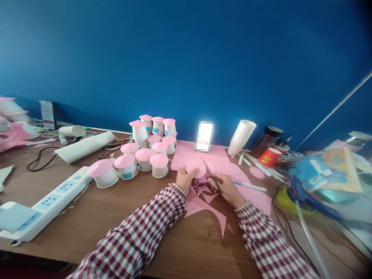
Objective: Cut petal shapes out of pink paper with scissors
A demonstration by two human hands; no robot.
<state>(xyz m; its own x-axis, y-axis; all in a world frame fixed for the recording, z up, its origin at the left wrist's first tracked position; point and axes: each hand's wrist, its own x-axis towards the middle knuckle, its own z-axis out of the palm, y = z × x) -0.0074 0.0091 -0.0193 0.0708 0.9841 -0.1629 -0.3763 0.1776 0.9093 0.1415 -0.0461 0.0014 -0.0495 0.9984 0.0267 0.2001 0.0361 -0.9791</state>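
Pinched in my left hand (pixel 185 180) is a round pink paper disc (pixel 195 169). My right hand (pixel 228 188) is closed on the handles of a pair of scissors (pixel 215 182), whose blades point up and away beside the disc's right edge. Pink paper scraps (pixel 207 211) lie under and in front of both hands. Behind the disc, pink paper sheets (pixel 181 153) are spread against the wall. A pen (pixel 251 186) with a pale barrel rests on the paper right of my right hand.
Several paper cups topped with pink discs (pixel 125 166) stand to the left. Farther left are a power strip (pixel 55 199) and a stack of white cups (pixel 85 147). At right are a red cup (pixel 269 158), a blue glue gun (pixel 314 201) with its cable, and plastic bags (pixel 322 170).
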